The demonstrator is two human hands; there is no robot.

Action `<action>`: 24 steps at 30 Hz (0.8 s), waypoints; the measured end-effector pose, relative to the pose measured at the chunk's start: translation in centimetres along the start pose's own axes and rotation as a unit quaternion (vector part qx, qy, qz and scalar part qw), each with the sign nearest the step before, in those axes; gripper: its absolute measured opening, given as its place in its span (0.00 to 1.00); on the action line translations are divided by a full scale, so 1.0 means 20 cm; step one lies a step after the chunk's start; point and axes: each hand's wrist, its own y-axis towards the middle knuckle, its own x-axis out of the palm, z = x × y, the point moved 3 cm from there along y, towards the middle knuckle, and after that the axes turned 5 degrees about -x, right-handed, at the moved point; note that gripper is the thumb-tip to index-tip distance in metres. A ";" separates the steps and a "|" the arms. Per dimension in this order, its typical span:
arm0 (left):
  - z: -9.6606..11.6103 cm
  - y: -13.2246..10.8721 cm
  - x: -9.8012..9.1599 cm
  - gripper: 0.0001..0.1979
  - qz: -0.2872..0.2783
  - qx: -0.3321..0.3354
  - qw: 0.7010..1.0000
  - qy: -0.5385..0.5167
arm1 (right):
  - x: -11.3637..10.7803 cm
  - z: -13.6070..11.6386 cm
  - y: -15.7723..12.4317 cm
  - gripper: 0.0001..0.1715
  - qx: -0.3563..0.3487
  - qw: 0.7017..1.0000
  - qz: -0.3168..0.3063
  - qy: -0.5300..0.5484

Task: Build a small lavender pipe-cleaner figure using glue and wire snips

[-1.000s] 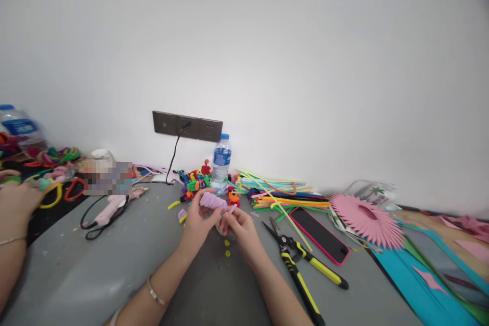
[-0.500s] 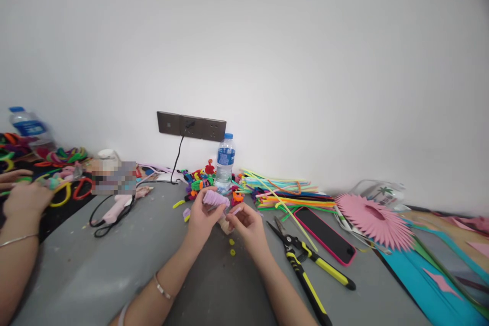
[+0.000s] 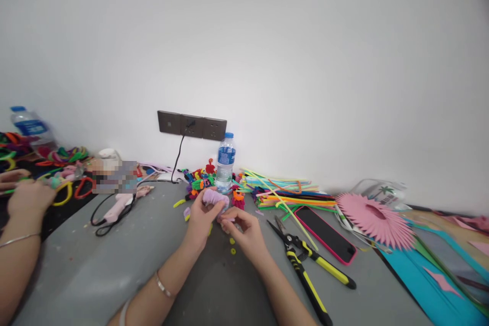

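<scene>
A fuzzy lilac piece point(image 3: 215, 197) is gripped by my left hand point(image 3: 201, 221), its thumb and fingers closed round it. My right hand point(image 3: 244, 228) is beside it, thumb and fingertips pinched on a short lilac strip point(image 3: 228, 219) at the piece's lower end. Two small yellow bits point(image 3: 233, 251) lie on the grey table point(image 3: 148, 249) below my hands. An orange and pink fuzzy figure point(image 3: 238, 198) is just behind my right hand.
Behind stand a water bottle point(image 3: 225, 160) and pipe cleaners point(image 3: 294, 196). Right are pruning shears point(image 3: 296, 252), a phone point(image 3: 326, 234) and a pink pleated paper ring point(image 3: 376, 219). Left lie a pink glue gun point(image 3: 116, 208) with a cord and another person's hand point(image 3: 30, 198).
My right hand has moved slightly left and down, closer to my left hand. The lilac strip is now lower, and a small lilac scrap shows on the table behind my right hand.
</scene>
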 end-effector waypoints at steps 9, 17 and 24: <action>-0.02 0.00 0.00 0.23 -0.030 0.024 0.999 0.020 | -0.02 0.01 0.00 0.15 0.013 0.999 0.017 0.046; -0.05 0.00 0.00 0.23 -0.046 0.037 0.997 0.057 | -0.11 -0.04 0.03 0.16 0.001 1.000 0.005 -0.002; -0.01 -0.03 0.04 0.24 -0.052 0.018 0.996 0.069 | -0.17 -0.08 0.04 0.13 -0.030 0.997 -0.008 -0.076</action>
